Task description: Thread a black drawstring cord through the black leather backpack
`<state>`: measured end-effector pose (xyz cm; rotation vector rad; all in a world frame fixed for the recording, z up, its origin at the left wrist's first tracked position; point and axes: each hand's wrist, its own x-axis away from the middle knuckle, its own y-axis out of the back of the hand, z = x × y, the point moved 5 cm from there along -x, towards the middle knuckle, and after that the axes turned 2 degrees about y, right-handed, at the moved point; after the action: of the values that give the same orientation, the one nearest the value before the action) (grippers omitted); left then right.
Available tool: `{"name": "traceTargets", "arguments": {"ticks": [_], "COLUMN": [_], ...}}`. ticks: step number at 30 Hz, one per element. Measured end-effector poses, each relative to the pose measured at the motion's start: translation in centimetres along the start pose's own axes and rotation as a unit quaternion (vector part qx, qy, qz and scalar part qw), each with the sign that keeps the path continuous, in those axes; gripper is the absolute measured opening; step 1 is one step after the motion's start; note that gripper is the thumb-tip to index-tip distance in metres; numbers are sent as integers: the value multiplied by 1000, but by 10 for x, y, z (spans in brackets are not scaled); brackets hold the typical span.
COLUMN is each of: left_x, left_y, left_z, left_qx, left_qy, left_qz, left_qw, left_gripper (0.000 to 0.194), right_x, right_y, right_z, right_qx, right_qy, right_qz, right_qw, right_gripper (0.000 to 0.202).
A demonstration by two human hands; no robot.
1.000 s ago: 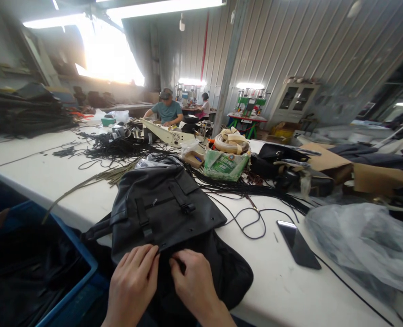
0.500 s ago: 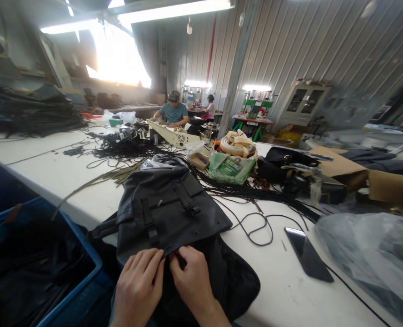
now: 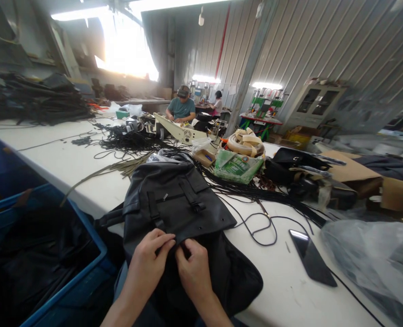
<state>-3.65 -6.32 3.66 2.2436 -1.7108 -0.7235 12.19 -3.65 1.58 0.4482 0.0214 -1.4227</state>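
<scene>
A black backpack (image 3: 174,200) with two buckled straps lies at the near edge of the white table, its lower part hanging towards me. My left hand (image 3: 153,256) pinches the edge of the bag's opening between thumb and fingers. Close beside it, my right hand (image 3: 194,268) is closed on the same edge, fingertips almost meeting the left ones. Small eyelet holes show along the edge to the right. Whatever lies right under the fingertips is hidden.
A blue crate (image 3: 99,263) of dark material stands at left. On the white table (image 3: 266,277) lie a phone (image 3: 312,259), black cords (image 3: 272,195), a clear plastic bag (image 3: 375,259) and a green-printed bag (image 3: 238,165) holding tape rolls. Two people work farther back, one in a teal shirt (image 3: 181,108).
My left hand has shifted slightly up and right along the bag's edge, its fingers now in a tighter pinch. The view has turned a little left; the right hand keeps its grip.
</scene>
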Motion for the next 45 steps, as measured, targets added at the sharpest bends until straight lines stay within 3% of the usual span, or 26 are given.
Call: {"name": "traceTargets", "arguments": {"ticks": [6,10,13,17,23,27,34,38,42,45], "left_x": [-17,-31,-51,-87,-128,-132,-114,-117,-136,-150], "left_y": [-6,10,33,50,56,52,49,47,44,42], "left_z": [-9,-21,-40,-72,-119,-141,-183,-172,-124,-82], "left_qx": [19,17,15,113,204,224,216,182,172,164], "left_qy": [62,39,28,45,-2,-6,-20,-21,35,93], "left_qz": [-8,-53,-73,-30,-17,20,100,102,49,8], "left_qw": [998,998,997,992,979,974,971,978,983,982], "left_gripper": [18,22,25,26,21,24,25,27,35,42], "right_x": [0,2,8,19,19,17,23,23,26,28], "right_y": [-1,3,13,22,25,26,22,22,21,19], "right_z": [-2,7,13,12,1,-5,-13,-12,-14,-19], "right_qx": [-20,-11,105,257,240,219,226,219,215,218], "right_qy": [-17,-1,31,57,39,39,28,17,24,33], "right_qz": [16,52,58,52,75,77,66,68,64,51], "right_qw": [1000,999,992,963,967,972,971,973,974,974], "right_gripper": [25,16,7,12,42,37,38,40,56,57]}}
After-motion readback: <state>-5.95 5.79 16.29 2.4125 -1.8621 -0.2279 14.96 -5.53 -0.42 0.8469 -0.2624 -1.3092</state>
